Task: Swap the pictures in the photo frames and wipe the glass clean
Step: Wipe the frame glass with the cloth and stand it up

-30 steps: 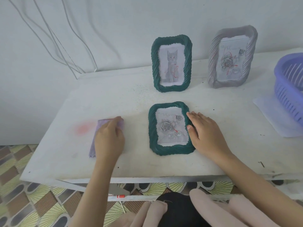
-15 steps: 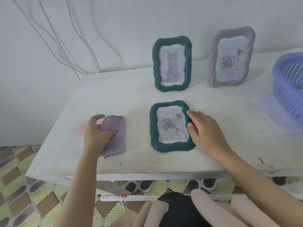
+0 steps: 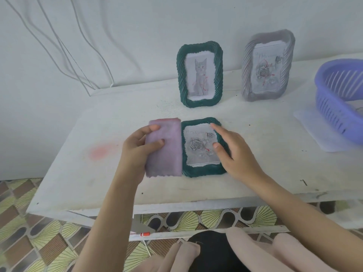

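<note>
A green frame with a rose picture (image 3: 200, 170) lies flat on the white table (image 3: 255, 173). My right hand (image 3: 233, 150) rests on its right edge, fingers spread, thumb on the glass. My left hand (image 3: 137, 150) grips a folded purple cloth (image 3: 165, 154), held just left of the frame and covering its left rim. Behind, a second green frame with a cat picture (image 3: 200, 73) stands upright. A grey frame with a rose picture (image 3: 267, 65) stands to its right.
A purple plastic basket (image 3: 337, 99) sits at the right on a white sheet (image 3: 322, 134). A pink stain (image 3: 101, 151) marks the table at the left. White cables (image 3: 64, 46) hang down the wall. A red-capped pen (image 3: 140, 234) lies on a lower rail.
My left hand has picked up the purple cloth and carried it right, from the table's left side to the lying frame's left edge. My right hand stays on the frame.
</note>
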A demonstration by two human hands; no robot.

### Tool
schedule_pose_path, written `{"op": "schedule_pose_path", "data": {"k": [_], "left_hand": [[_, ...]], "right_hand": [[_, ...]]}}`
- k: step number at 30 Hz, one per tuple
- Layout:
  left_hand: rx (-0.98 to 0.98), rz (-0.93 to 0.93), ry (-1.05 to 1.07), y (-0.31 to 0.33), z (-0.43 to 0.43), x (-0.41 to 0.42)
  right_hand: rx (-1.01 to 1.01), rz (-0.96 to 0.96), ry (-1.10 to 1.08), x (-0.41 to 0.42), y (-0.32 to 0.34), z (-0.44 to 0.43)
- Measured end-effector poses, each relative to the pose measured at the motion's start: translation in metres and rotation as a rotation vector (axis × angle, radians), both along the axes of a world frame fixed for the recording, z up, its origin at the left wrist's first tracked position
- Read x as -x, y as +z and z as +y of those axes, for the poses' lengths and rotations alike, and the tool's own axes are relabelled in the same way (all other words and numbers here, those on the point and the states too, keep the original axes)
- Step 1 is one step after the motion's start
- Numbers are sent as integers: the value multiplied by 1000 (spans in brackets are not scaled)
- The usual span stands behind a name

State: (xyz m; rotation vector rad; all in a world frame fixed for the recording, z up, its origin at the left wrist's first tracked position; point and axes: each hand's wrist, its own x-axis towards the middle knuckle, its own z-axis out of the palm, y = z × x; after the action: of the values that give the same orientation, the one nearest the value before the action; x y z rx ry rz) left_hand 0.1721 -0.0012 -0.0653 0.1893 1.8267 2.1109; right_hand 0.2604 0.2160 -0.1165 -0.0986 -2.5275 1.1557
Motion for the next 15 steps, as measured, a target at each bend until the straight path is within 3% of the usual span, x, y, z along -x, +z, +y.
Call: {"op": "schedule_pose_path", "data": {"k": [4, 7, 11, 15], "left_hand": [[-77, 13, -109, 4, 30, -7], [-107, 30, -188, 2, 45, -10], [-86, 61, -227, -10, 48, -6], [335, 419, -256, -27, 38, -4]], "right_hand": [[547, 20, 153, -3, 22, -24], [736, 63, 144, 2, 32, -28], [692, 49, 28, 9, 32, -18], [483, -54, -2, 14, 23, -2]]}}
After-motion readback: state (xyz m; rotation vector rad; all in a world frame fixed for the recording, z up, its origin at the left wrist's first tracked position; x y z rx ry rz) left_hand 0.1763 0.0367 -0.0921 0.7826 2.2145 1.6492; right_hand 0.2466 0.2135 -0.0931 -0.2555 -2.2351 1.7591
